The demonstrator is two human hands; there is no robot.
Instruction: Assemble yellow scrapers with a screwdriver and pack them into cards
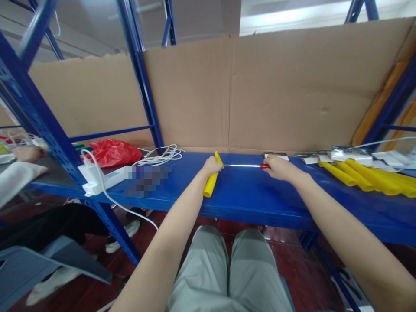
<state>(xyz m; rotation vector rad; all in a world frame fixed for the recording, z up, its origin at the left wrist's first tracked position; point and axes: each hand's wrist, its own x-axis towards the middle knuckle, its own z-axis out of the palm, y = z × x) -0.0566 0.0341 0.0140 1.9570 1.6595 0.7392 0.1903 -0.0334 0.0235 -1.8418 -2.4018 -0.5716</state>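
A white power strip [105,181] on a blue metal shelf [182,184].
Just behind the power strip lies a crumpled red plastic bag [115,152]; right of the strip, farther back, white cable [169,152] sits in loose loops. Cardboard sheeting [191,95] stands behind the strip; a grey plastic chair [74,260], below it.

blue metal racking [139,73], cardboard wall [276,91] (kinda ragged on top), red tiled floor [292,268], grey chair [19,273], bright light [292,18] up high
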